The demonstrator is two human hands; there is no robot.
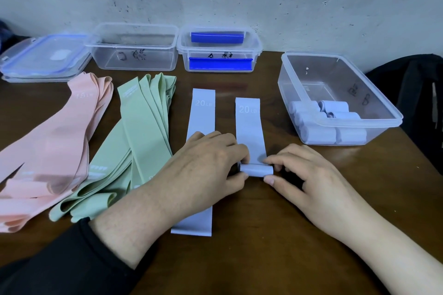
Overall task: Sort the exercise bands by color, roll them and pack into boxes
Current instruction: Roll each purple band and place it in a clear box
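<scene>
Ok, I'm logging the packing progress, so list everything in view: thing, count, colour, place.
pink bands: a pile, far left of table
green bands: a pile, beside the pink
flat blue band: one, centre
blue band being rolled: one, right of it
rolled blue bands: several, in right box
empty clear box: one, back
box with blue clips: one, back centre
lids: stacked, back left
left hand: on the roll
right hand: pinching the roll
</scene>
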